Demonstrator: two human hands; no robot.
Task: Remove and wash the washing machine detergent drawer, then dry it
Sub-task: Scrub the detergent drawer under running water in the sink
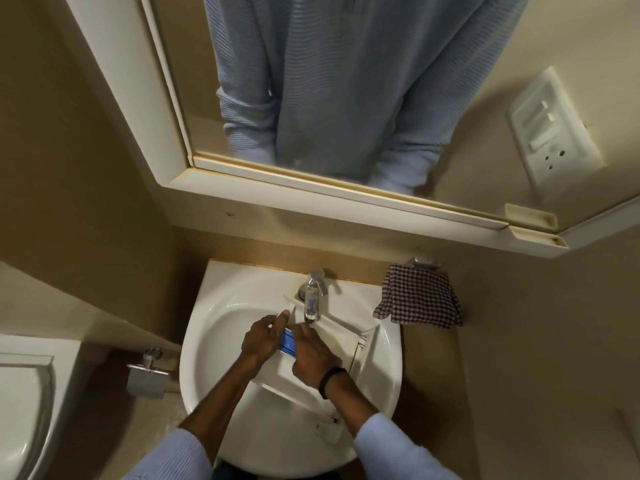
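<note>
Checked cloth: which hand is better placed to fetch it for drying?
Likely right: the right hand rests on the drawer nearer the checked cloth; the left hand pinches the drawer's left edge, steadying it.

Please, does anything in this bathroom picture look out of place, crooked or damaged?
The white plastic detergent drawer lies slanted across the white ceramic sink, one end reaching its front rim. Brownish stains run along the lower edge of the cream mirror frame. Nothing looks spilled or broken.
</note>
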